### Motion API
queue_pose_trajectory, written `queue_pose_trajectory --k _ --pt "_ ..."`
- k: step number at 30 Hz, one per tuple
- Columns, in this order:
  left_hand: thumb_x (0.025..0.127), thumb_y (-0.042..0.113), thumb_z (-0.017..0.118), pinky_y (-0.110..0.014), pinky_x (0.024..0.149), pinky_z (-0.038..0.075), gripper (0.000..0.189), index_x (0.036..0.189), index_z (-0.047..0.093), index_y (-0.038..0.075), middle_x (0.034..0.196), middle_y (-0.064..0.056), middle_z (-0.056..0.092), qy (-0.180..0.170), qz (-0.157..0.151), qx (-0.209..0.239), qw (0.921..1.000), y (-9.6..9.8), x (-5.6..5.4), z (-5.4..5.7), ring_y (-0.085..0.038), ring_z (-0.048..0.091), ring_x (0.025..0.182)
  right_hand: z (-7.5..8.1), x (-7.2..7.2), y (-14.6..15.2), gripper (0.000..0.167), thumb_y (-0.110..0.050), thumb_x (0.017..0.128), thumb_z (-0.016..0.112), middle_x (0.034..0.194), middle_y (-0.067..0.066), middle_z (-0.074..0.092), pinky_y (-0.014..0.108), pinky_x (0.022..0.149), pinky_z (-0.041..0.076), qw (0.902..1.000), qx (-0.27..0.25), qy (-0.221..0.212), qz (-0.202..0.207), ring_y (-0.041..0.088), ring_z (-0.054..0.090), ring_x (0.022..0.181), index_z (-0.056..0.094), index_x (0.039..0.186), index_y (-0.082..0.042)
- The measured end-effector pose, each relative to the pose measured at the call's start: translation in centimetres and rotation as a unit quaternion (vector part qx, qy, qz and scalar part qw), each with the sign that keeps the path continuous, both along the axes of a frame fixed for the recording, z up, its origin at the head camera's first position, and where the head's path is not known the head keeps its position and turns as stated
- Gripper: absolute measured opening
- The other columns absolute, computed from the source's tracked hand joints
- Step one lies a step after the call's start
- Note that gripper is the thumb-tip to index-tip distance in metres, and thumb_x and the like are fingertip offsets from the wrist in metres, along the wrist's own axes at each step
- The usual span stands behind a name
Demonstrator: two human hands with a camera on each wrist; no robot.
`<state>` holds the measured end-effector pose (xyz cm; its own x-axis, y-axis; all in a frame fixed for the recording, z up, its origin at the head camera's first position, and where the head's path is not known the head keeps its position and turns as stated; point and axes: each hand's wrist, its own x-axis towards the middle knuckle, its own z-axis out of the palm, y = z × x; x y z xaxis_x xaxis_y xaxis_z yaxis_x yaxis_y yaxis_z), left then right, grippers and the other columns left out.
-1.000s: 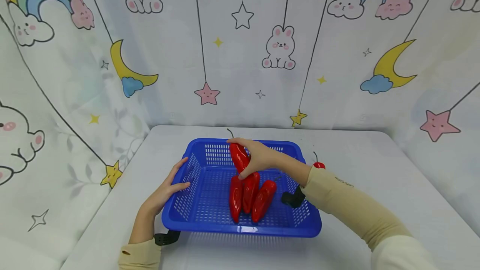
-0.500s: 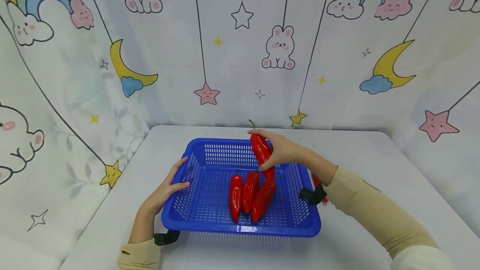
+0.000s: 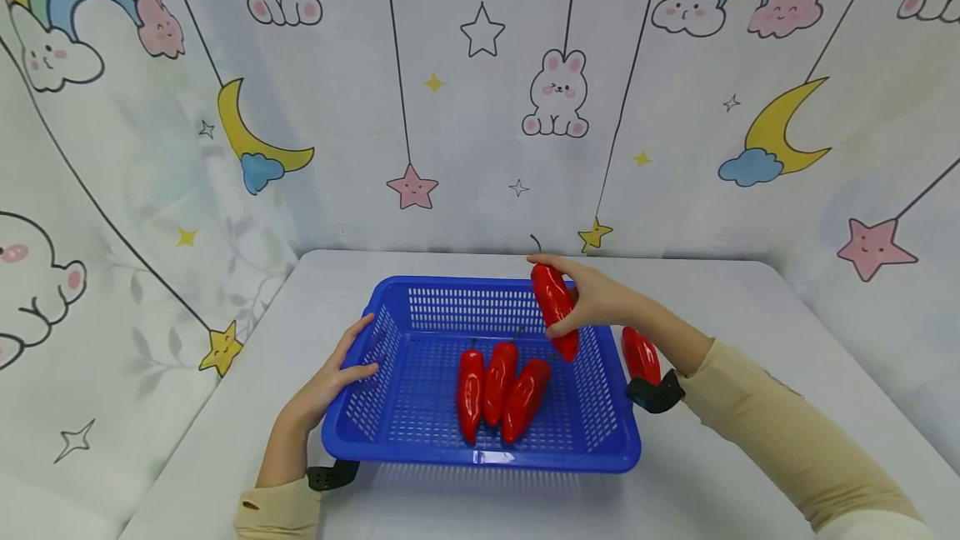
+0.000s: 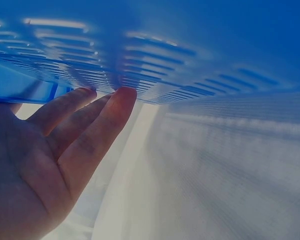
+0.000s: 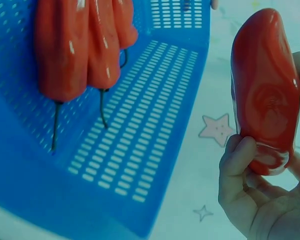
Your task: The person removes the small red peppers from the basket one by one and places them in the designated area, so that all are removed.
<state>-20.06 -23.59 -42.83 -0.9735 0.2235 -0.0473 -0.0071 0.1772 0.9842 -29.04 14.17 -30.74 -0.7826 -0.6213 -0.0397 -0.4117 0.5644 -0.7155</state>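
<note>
My right hand [image 3: 600, 294] holds a glossy red chili pepper [image 3: 552, 297] above the right side of a blue plastic basket [image 3: 420, 457], the dark curved stem pointing up. In the right wrist view, fingers and thumb grip the pepper [image 5: 267, 95] around one end. Three more red chili peppers [image 3: 501, 382] lie side by side on the basket floor, stems toward the back. At the basket's left rim, my left hand [image 3: 326, 382] has its thumb over the edge. Its other fingers [image 4: 105, 122] lie against the outer slotted wall in the left wrist view.
On the white table [image 3: 712, 298], just right of the basket, lies another red pepper [image 3: 641, 355], partly hidden by the right wrist and its black strap [image 3: 656, 392]. A patterned curtain [image 3: 465, 148] hangs behind the table.
My right hand has moved right with the pepper, from over the middle of the basket to its right side. The left hand stays at the rim. The pepper outside the basket shows more now.
</note>
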Motion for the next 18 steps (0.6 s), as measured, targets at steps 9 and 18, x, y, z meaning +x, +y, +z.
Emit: queue_pose_trajectory --k 9,18 --pt "0.089 0.020 0.049 -0.050 0.079 0.047 0.070 0.145 0.009 0.034 0.150 -0.015 0.000 0.000 0.000 0.000 1.0000 0.0 0.0 0.0 -0.049 0.027 0.124 -0.2 0.3 2.1 0.097 -0.011 0.064 0.081 0.130 0.022 0.041 0.040 0.068 0.053 0.9998 -0.004 0.006 -0.017 0.040 0.055 0.102 0.026 0.143 -0.018" --pt "0.089 0.021 0.050 -0.050 0.079 0.047 0.070 0.145 0.009 0.034 0.150 -0.015 0.001 0.000 -0.001 0.000 1.0000 0.0 0.0 0.0 -0.049 0.027 0.124 -0.5 0.1 4.3 0.098 -0.016 0.065 0.081 0.133 0.024 0.038 0.043 0.070 0.052 0.9995 0.002 0.002 -0.031 0.045 0.052 0.106 0.023 0.144 -0.018"
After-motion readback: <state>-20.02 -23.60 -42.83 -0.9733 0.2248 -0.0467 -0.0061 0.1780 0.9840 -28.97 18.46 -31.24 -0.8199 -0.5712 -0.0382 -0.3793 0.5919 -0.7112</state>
